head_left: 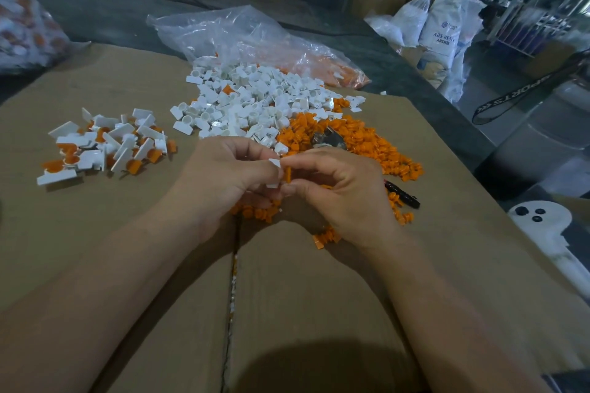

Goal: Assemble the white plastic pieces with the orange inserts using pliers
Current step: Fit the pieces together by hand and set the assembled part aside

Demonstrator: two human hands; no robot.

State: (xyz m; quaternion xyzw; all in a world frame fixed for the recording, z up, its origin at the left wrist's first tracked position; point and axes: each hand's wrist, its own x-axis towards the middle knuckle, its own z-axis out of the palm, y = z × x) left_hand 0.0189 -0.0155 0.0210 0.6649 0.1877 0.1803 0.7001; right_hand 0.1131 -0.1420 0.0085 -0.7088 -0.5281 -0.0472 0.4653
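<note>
My left hand (230,175) pinches a small white plastic piece (275,173) over the middle of the cardboard box top. Right beside it, my right hand (338,191) pinches an orange insert (288,175), which touches the white piece. Beyond my hands lie a heap of loose white pieces (255,99) and a heap of orange inserts (357,143). The pliers (329,139) lie on the orange heap, their dark handle (403,194) poking out to the right of my right hand. Assembled white-and-orange pieces (105,147) form a pile at the left.
The cardboard box top (127,249) has a seam (231,290) down its middle. A clear plastic bag (255,41) with more parts lies at the back. Another bag of parts (22,19) sits far left. Sacks (437,32) and cartons stand on the floor at right.
</note>
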